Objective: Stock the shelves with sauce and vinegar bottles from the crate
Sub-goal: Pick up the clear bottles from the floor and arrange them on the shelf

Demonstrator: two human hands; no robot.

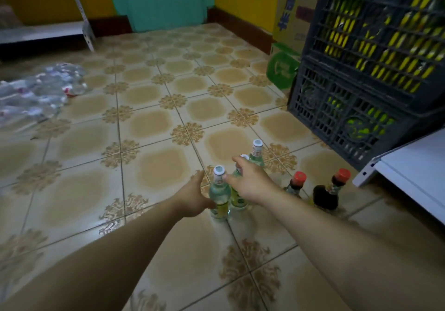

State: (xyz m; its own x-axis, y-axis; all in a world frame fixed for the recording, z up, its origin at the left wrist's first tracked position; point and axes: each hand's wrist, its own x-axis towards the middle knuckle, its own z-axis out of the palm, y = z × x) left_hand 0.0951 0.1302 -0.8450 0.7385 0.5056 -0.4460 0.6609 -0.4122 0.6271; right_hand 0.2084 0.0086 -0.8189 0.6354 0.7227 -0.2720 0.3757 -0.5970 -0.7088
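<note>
Beside the stacked dark crates (375, 74), five bottles stand upright on the tiled floor (149, 122). The three clear vinegar bottles (219, 195) look like glass: heavy, smooth, breakable, best gripped round the body. The left hand (192, 200) cups the nearest one's side; the right hand (250, 180), fingers spread, touches the middle bottle's neck, gripping nothing yet.

No text can be read. The clear bottles (219, 191) at the hands carry neck and body labels too blurred to make out. Beyond the hands, the cardboard box (292, 9) bears blue print and the green carton (284, 68) a white emblem, both illegible.
</note>
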